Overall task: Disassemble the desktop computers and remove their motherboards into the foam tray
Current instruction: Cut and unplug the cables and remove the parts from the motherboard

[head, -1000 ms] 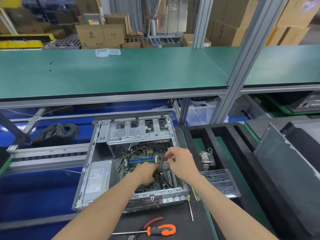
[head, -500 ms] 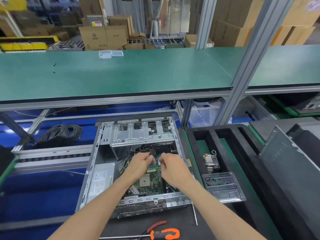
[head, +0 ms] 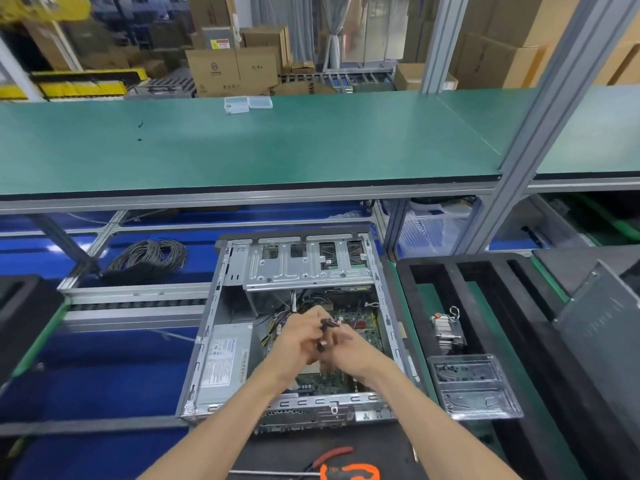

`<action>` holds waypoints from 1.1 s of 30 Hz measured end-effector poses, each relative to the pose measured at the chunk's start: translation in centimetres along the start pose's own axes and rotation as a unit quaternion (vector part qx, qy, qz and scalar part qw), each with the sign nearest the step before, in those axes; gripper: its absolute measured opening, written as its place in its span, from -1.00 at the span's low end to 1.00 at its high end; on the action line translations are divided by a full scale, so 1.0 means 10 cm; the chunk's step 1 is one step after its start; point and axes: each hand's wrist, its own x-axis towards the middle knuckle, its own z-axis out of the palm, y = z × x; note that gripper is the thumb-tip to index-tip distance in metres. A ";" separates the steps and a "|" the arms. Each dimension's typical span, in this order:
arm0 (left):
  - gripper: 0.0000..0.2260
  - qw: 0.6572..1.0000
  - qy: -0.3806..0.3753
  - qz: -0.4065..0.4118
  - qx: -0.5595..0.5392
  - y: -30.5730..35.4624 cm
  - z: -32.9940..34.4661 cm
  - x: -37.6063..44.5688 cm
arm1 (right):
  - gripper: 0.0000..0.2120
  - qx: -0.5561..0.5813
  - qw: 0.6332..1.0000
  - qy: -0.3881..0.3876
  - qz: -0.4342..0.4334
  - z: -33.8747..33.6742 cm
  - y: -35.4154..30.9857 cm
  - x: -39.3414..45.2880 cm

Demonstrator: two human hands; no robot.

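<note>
Both hands, left and right, pinch a black cable, probably unplugging; next free board.

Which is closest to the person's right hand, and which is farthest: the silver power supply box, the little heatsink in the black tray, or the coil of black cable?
From the right hand:
1. Heatsink, to its right in the black foam tray.
2. Power supply, to its left inside the computer case.
3. Cable coil, far left and farther back.
The first two are nearly level.
</note>
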 end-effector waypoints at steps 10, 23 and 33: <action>-0.63 0.859 0.370 -0.102 0.340 -0.25 -0.27 0.39 | -0.93 -0.101 0.989 0.084 0.074 -0.03 0.09 0.10; -0.80 0.780 0.397 -0.165 0.456 -0.32 -0.32 0.47 | -0.77 -0.096 0.975 0.127 0.156 -0.02 0.06 0.11; -0.60 0.960 0.202 -0.189 -0.045 -0.21 -0.19 0.45 | -0.90 -0.193 0.962 0.064 0.185 0.02 -0.05 0.01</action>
